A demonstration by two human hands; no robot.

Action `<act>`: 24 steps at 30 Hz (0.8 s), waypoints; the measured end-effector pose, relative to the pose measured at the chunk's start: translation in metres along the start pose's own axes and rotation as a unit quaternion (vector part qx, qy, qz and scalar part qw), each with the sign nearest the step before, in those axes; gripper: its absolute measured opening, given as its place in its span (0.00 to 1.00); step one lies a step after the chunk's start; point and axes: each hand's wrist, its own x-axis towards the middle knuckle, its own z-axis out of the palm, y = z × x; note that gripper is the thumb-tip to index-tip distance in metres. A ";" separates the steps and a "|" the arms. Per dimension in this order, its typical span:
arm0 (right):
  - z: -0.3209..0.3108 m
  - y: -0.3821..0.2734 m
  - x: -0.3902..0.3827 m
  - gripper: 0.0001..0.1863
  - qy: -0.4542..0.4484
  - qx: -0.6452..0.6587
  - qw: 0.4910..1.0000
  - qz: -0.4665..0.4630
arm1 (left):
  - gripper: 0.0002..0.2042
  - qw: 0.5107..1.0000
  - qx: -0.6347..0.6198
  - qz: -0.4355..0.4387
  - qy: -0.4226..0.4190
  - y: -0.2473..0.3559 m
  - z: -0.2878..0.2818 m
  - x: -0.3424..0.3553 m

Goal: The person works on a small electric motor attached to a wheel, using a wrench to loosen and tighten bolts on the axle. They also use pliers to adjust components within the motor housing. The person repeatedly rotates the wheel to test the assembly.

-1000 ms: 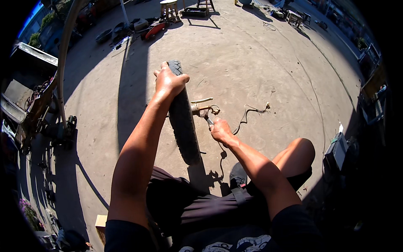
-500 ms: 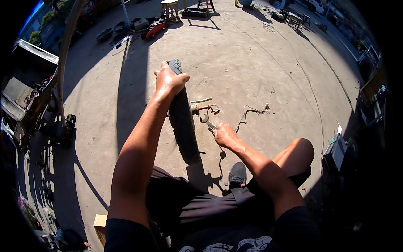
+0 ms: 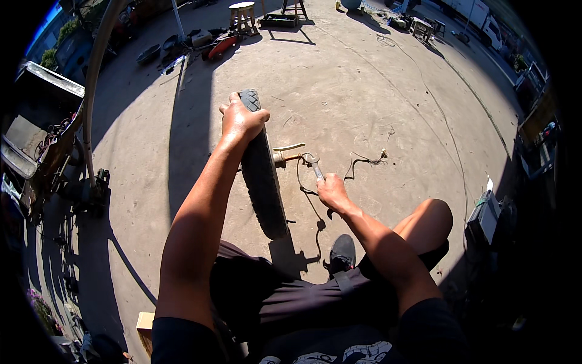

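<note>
A black-treaded wheel (image 3: 265,188) stands upright on the concrete in front of me. My left hand (image 3: 241,122) grips the top of its tyre, fingers wrapped over the tread. From the wheel's right side sticks out a metal hub with an axle (image 3: 290,158), a pale lever (image 3: 289,147) and a dark cable (image 3: 306,189). My right hand (image 3: 332,192) is closed round the handle of a wrench (image 3: 315,162). The wrench's head is at the outer end of the axle; whether it sits on a nut there I cannot tell.
A wire with a connector (image 3: 367,159) lies on the ground to the right. My shoe (image 3: 343,252) is below it. A cart with a metal box (image 3: 42,121) stands at left. At the back are a wooden stool (image 3: 242,15) and a black tray (image 3: 279,20). A cardboard box (image 3: 144,327) sits at lower left.
My right hand has moved the wrench right and slightly up, from beside the hub to the axle's outer end. My left hand still holds the tyre, with the wheel nearly unmoved.
</note>
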 end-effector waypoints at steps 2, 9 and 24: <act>0.000 -0.003 -0.004 0.19 -0.034 -0.012 0.998 -0.047 | 0.44 1.000 -0.004 0.003 0.001 -0.001 -0.001 0.000; -0.001 0.007 -0.002 0.19 -0.004 0.025 0.998 -0.055 | 0.44 1.000 -0.003 0.005 0.007 0.004 0.001 -0.001; -0.007 0.003 0.005 0.18 -0.029 0.046 0.998 -0.034 | 0.44 1.000 -0.007 0.007 -0.005 0.006 0.004 0.001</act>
